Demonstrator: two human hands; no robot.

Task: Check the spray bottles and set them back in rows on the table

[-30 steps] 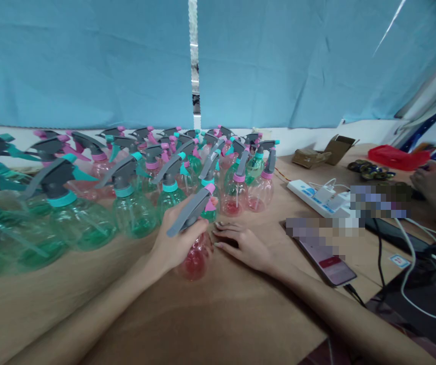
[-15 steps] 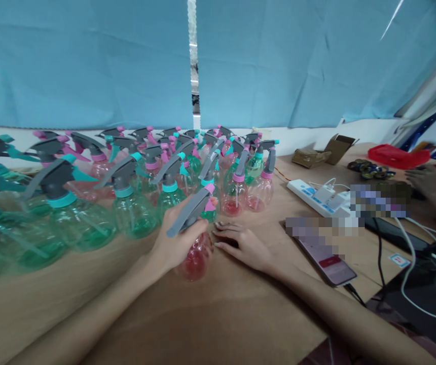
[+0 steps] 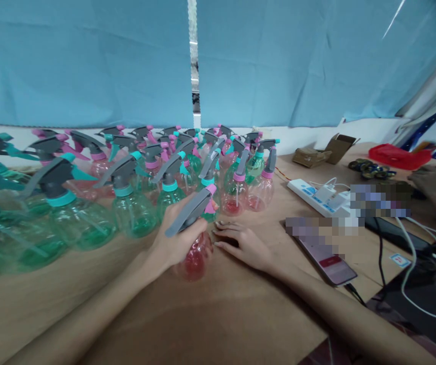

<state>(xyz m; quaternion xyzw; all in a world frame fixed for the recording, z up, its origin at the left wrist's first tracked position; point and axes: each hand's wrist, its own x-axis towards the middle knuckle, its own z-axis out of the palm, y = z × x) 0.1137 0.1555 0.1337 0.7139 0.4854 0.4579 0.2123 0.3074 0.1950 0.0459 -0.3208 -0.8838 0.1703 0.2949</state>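
A pink spray bottle (image 3: 194,261) with a grey trigger head stands upright on the table, its nozzle facing away to the right. My left hand (image 3: 178,235) is wrapped round its neck, just under the head, hiding the collar. Palm down on the table, my right hand (image 3: 244,246) lies beside the bottle with its fingers stretched out; whether the fingertips touch the bottle I cannot tell. Behind stand several more spray bottles in rows, among them a green one (image 3: 134,218) with a turquoise collar and a pink one (image 3: 233,195).
To the right lie a phone (image 3: 326,256) with a cable and a white power strip (image 3: 313,196) with plugs. Small cardboard boxes (image 3: 311,156) and a red thing (image 3: 398,156) are farther back. A co-worker's hand (image 3: 433,180) is at the right edge. A blue sheet (image 3: 126,66) hangs behind.
My hands and the held bottle have barely moved. At the right, the red thing has dropped slightly and the co-worker's hand has shifted a little.
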